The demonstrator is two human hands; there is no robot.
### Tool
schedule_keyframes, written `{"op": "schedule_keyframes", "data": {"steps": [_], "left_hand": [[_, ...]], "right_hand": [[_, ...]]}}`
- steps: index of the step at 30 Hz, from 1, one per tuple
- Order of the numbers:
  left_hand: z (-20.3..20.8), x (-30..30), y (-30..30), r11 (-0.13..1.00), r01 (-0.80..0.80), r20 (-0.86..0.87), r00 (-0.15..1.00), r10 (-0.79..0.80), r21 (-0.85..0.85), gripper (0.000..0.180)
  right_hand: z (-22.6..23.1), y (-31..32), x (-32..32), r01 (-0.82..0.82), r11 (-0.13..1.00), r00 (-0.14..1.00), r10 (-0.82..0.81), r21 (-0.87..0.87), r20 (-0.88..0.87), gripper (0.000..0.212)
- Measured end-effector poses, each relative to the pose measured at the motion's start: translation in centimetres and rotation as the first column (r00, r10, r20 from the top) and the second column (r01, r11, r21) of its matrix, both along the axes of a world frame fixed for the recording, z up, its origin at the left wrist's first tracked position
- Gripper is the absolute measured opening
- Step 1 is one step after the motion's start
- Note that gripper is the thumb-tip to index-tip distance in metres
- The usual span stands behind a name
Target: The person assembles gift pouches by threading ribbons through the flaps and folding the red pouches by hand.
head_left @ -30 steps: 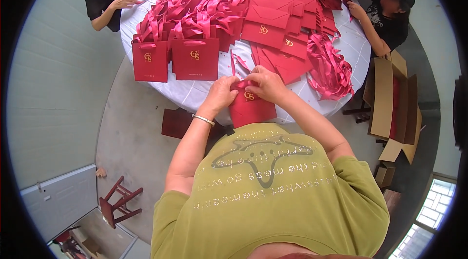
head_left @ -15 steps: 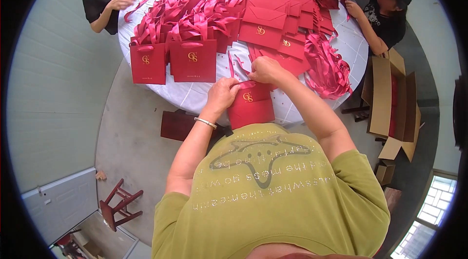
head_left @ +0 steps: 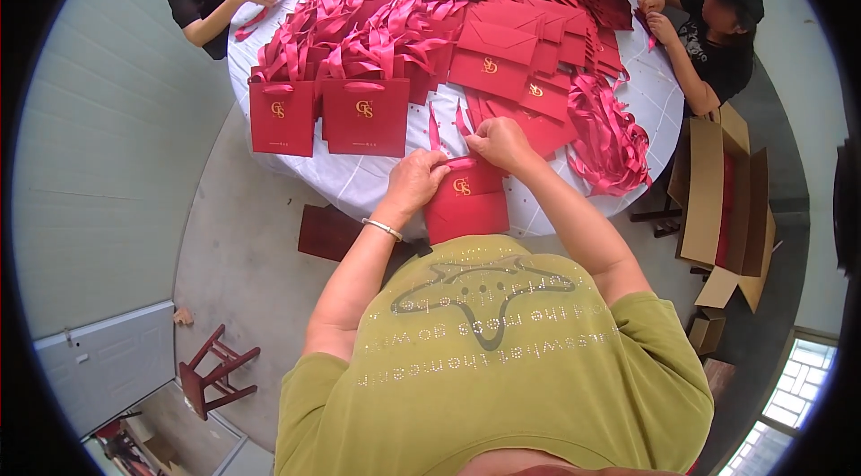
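A red paper gift bag [head_left: 466,214] with a gold emblem is at the table's near edge, right in front of my shirt. My left hand [head_left: 418,180] pinches its top left corner, by a pink ribbon handle [head_left: 462,164] that lies across the upper edge. At the top right, my right hand [head_left: 500,143] has its fingers closed on a pink ribbon [head_left: 463,120], whose loose end sticks up past the fingertips. Another ribbon end [head_left: 434,128] stands up beside the left fingertips. The bag's lower part lies partly behind my shirt.
Red bags with ribbon handles [head_left: 364,117] stand at left on the white-covered round table [head_left: 359,173]. Flat red bags [head_left: 493,50] are stacked ahead, with a ribbon heap [head_left: 610,140] at right. Two people work across the table. An open cardboard box [head_left: 704,194] stands at right.
The view has shifted slightly. My right hand has drawn a little toward me, and the ribbon end by it now stands more upright. The left person's hand has moved closer to the bags.
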State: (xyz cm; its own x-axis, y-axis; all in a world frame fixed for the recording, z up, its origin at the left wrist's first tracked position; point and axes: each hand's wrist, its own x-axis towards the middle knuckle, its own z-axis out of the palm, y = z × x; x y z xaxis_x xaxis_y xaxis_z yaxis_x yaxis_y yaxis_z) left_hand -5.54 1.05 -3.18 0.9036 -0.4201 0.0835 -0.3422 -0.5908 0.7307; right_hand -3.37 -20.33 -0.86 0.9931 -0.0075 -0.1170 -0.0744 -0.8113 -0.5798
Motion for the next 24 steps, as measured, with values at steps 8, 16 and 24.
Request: {"op": "schedule_keyframes", "data": {"steps": [8,16,24], "left_hand": [[0.1,0.5,-0.2,0.998,-0.003,-0.002,1.000,0.003,0.059,0.021],[-1.1,2.6,1.4,0.956,-0.067,-0.344,0.938,-0.037,-0.286,0.016],[1.0,2.8,0.0,0.845,-0.212,-0.529,0.843,-0.096,-0.491,0.015]], "right_hand": [[0.5,-1.8,-2.6,0.004,0.982,0.975,-0.045,0.188,0.216,0.029],[2.0,-2.6,-9.0,0.176,0.917,0.981,-0.136,0.357,-0.136,0.041],[3.2,-1.0,-12.7,0.356,0.402,0.915,-0.335,0.844,-0.227,0.032]]}}
